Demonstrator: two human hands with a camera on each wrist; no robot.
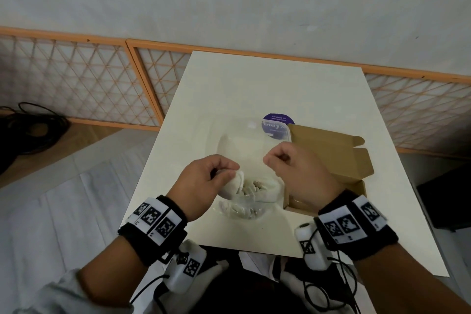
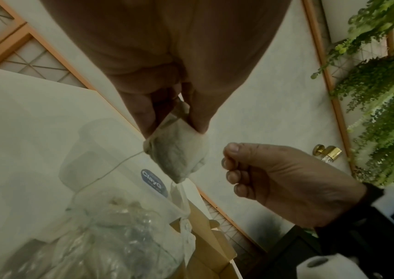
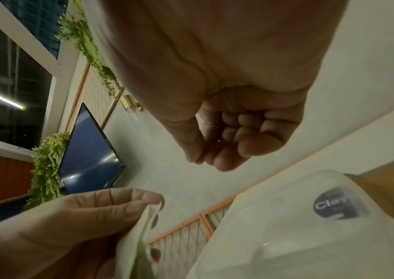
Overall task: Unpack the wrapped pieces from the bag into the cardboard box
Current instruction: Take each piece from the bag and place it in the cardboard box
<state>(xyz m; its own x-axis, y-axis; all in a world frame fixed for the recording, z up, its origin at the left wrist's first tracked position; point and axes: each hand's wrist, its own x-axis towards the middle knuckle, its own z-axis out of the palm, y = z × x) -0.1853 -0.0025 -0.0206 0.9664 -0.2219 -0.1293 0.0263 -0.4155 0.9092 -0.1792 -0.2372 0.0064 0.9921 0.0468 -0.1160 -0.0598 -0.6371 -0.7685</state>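
My left hand (image 1: 225, 171) pinches a white wrapped piece (image 1: 235, 182) between thumb and fingers, just above the mouth of the clear plastic bag (image 1: 244, 145). In the left wrist view the piece (image 2: 179, 151) hangs from the fingertips (image 2: 198, 124). My right hand (image 1: 276, 158) is curled beside it and appears to pinch the bag's thin edge. More wrapped pieces (image 1: 257, 191) lie inside the bag. The bag carries a round purple label (image 1: 277, 123). The open cardboard box (image 1: 336, 160) stands right of the bag, partly behind my right wrist.
Bag and box sit on a white table (image 1: 280, 89) with bare surface at its far end. Black cables (image 1: 30, 127) lie on the floor at left. Orange lattice screens (image 1: 76, 79) line the wall. A dark object (image 1: 446, 201) stands at the right of the table.
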